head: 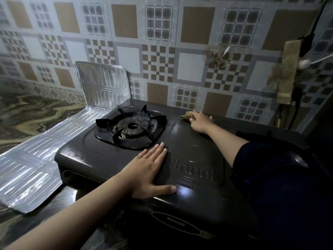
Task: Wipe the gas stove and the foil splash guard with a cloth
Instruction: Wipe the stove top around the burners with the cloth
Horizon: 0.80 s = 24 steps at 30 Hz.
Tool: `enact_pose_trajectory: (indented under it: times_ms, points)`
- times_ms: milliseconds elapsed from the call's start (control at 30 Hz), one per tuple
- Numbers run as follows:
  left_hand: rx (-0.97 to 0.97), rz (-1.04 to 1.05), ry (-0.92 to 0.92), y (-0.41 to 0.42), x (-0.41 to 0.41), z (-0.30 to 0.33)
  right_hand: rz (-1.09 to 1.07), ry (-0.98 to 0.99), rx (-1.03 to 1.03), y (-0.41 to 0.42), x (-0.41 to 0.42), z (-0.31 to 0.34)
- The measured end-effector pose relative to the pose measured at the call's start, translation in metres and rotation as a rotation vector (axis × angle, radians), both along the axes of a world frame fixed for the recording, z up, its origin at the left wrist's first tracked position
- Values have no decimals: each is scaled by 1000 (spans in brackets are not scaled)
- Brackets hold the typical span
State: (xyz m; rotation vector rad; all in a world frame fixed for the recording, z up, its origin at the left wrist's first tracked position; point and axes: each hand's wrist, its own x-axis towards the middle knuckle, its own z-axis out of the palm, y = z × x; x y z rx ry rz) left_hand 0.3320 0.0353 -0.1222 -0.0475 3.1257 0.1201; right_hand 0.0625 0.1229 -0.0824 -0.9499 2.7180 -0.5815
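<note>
1. Head view: the right hand (pixel 200 122) pressed on a brown cloth (pixel 187 115), its fingers bent over it at the stove's back edge by the tiled wall (pixel 162 42).
2. The left hand (pixel 150 170) lay flat, fingers straight and slightly apart, on the front of the gas stove (pixel 189 141).
3. The stove's long axis ran left to right; its burner (pixel 132 126) sat left.
4. The foil splash guard (pixel 106 83) stood upright behind the left corner, its lower sheet stretching toward the viewer.

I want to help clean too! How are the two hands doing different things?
The left hand lies flat and bare at the stove's front; the right hand reaches to the back edge, pressing on a cloth. Both rest on the stove top.
</note>
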Motion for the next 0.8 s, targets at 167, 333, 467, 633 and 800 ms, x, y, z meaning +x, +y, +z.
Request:
enact_pose_trajectory:
  times_ms: [167,333,467,633,800]
  points:
    - [0,15,3,-3,-3,-2,72,14,85,-3,-3,-7]
    - [21,25,17,2,-5,-6,76,78,83,5,16,-20]
    - [36,40,19,3,-5,-2,82,107,40,11,37,-22]
    - [33,48,13,7,-3,-4,95,97,-1,25,75,-33]
    - [41,58,27,6,-2,0,81,89,-41,36,117,-32]
